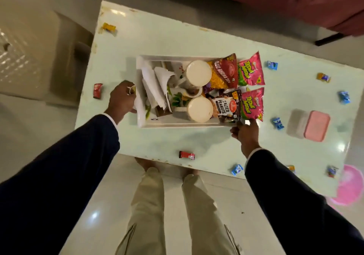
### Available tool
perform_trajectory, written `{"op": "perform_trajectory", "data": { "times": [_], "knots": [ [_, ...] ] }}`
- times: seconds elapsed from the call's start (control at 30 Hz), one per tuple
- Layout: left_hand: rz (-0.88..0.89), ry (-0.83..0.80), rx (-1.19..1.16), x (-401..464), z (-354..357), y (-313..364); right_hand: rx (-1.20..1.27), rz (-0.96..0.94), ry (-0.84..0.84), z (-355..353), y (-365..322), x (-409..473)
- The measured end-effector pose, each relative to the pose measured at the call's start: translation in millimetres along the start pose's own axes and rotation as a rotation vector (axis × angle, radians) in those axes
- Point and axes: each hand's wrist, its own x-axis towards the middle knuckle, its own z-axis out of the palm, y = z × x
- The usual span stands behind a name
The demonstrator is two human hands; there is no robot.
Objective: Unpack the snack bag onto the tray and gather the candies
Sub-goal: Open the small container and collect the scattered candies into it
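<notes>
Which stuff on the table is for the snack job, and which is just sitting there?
For the job:
tray
snack packets, like the salted peanuts
scattered candies, like the red one
left hand and right hand at the tray's ends

Just sitting there:
pink-lidded box
pink thing on the floor

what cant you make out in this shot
- Head view: a candy near the table's front edge is partly hidden by the right sleeve.
- Left hand: what its fingers grip at the tray end is unclear.
- Candy wrappers' print: too small.
- Pink object on the floor: cut off by the table edge.
</notes>
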Motion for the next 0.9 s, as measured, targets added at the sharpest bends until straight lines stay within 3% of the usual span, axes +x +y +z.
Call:
{"op": "perform_trajectory", "data": {
  "times": [0.13, 0.3, 0.67, 0.9],
  "knots": [
    [0.078, -0.064, 0.178, 19.6, 20.2, 31.2, 0.149, 0.098, 0.097, -3.9, 27.4, -14.2],
    [0.076, -0.068, 0.238, 34.3, 32.6, 41.5, 0.211, 0.144, 0.160, 6.6, 37.7, -15.1],
    [0.042, -0.068, 0.227, 45.9, 28.7, 35.6, 0.197, 0.133, 0.166, 18.1, 35.5, -20.4],
    [0.141, -0.022, 0.266, 33.8, 23.9, 26.5, 0.226, 0.155, 0.124, 15.7, 38.3, -31.7]
  ]
}}
